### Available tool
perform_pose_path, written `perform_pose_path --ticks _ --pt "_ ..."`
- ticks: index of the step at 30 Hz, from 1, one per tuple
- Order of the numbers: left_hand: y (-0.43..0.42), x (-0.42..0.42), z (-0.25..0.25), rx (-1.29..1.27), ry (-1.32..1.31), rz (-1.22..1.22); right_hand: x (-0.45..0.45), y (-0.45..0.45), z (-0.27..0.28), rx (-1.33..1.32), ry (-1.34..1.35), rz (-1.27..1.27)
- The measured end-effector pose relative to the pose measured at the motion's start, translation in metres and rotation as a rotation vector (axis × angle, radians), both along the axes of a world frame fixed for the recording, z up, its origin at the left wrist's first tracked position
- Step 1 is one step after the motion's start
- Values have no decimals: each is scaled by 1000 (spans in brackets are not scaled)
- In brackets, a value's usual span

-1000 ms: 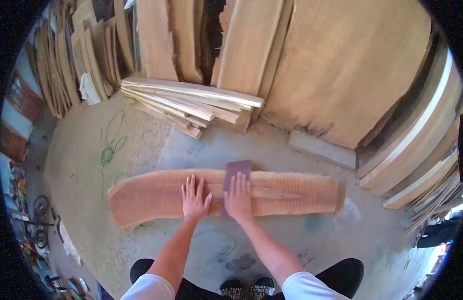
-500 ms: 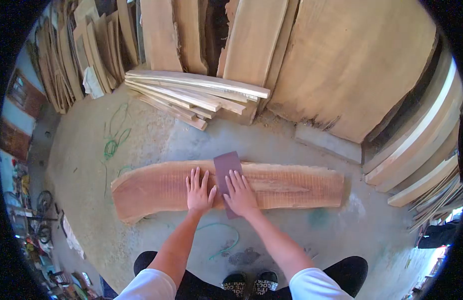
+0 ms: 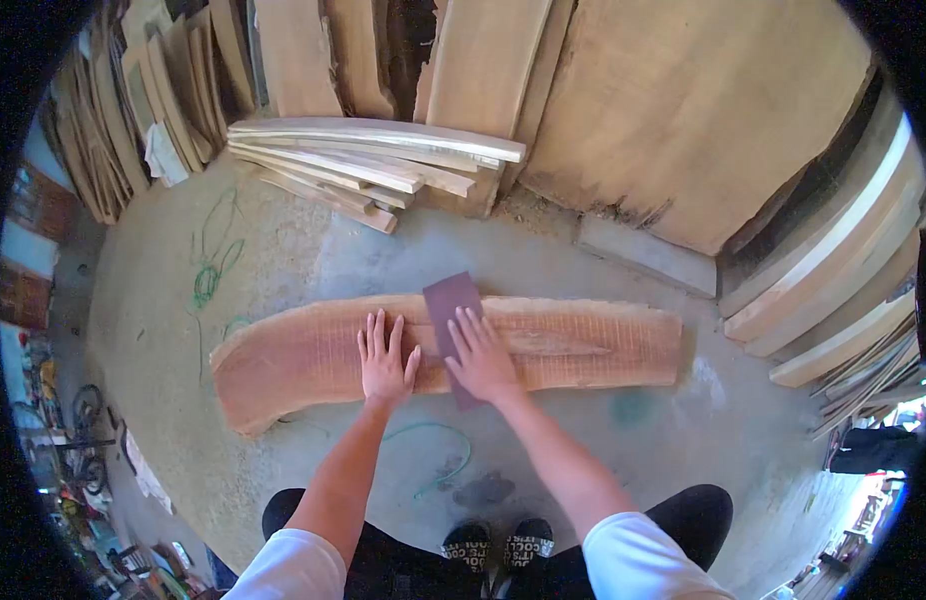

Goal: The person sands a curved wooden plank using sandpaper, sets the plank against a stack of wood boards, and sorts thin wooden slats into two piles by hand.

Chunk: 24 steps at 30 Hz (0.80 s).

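Note:
A long reddish wooden slab (image 3: 283, 350) with wavy edges lies across the view, low in front of me. My left hand (image 3: 387, 362) rests flat on its middle with the fingers spread. Just to the right, my right hand (image 3: 481, 358) lies flat on a dark purplish-brown sheet (image 3: 449, 299), its fingers stretched out. The sheet lies crosswise over the slab and sticks out past both long edges. Its lower part is partly hidden by my right hand.
A fanned pile of pale boards (image 3: 383, 165) lies beyond the slab. Large wooden slabs (image 3: 693, 110) lean behind it, with curved planks (image 3: 833, 260) at the right. Green cord (image 3: 205, 285) lies on the floor at the left. My shoes (image 3: 528, 540) show below.
From one second ago, my right hand and the sheet have shifted slightly left along the slab, and the sheet is now tilted. My left hand stays in about the same place on the wood.

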<state>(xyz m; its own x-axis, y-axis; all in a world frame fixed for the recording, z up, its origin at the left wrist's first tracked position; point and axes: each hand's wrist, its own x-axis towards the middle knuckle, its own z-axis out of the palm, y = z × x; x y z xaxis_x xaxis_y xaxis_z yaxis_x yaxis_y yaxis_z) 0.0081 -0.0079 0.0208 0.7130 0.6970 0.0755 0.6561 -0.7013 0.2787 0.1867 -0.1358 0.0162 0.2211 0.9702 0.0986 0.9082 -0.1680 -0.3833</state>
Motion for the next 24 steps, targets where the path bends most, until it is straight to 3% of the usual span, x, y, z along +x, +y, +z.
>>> perform_pose_path --ticks 6,11,14,20,24 --pt "-3 1 2 -19 6 8 33 13 -1 -25 -165 -306" --pt "3 3 -2 -14 -8 9 -33 16 1 -63 -85 -33" --pt "0 2 -1 -20 -29 6 1 -18 1 -87 -15 86" --pt "-1 2 1 -6 -9 2 4 21 -1 -22 -92 -237" --pt "-1 4 3 -5 -11 -1 -23 26 -2 -38 -83 -114"
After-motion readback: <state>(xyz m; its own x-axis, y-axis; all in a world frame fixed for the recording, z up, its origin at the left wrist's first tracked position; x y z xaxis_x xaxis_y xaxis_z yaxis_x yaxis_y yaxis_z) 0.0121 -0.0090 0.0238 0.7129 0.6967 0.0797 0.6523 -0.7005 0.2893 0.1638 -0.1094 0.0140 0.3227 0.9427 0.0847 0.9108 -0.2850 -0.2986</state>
